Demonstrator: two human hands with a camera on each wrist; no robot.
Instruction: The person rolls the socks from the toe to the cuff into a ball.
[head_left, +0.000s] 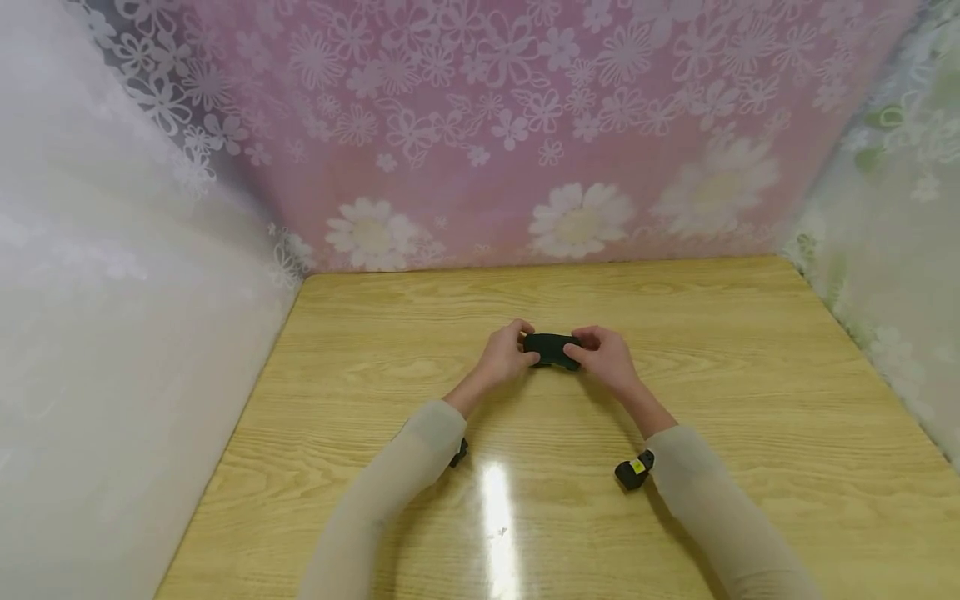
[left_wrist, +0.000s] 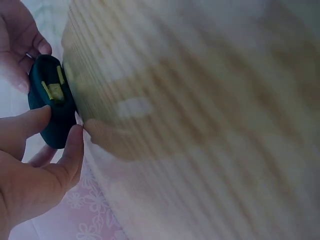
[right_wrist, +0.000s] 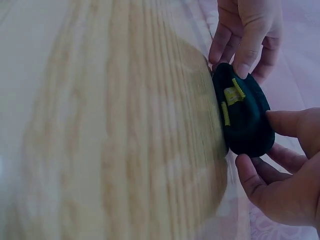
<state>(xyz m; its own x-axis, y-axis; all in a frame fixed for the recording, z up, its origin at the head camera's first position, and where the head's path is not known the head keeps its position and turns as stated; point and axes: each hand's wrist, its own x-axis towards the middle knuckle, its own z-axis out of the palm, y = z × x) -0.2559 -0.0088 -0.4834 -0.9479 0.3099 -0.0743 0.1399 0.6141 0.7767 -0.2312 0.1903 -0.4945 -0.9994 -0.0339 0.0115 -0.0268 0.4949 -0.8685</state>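
Observation:
A dark green, rounded, slightly curved object [head_left: 551, 348] is held low over the table, or touching it; I cannot tell which. Two short yellow strips and a yellow patch show on one face of this object [left_wrist: 44, 117] in both wrist views; its exact kind is unclear. At its left end, my left hand [head_left: 504, 354] grips it between thumb and fingers. My right hand [head_left: 609, 360] pinches the opposite end, the thumb [right_wrist: 290, 122] lying on the near face. Parts of both ends are covered by the fingers.
A wood-grain table [head_left: 360, 350] lies under both hands. Pink flowered cloth [head_left: 480, 167] hangs along its back edge, with pale cloth walls at the left [head_left: 112, 333] and right [head_left: 885, 250]. Small black cameras sit at both wrists, one at the right cuff [head_left: 633, 472].

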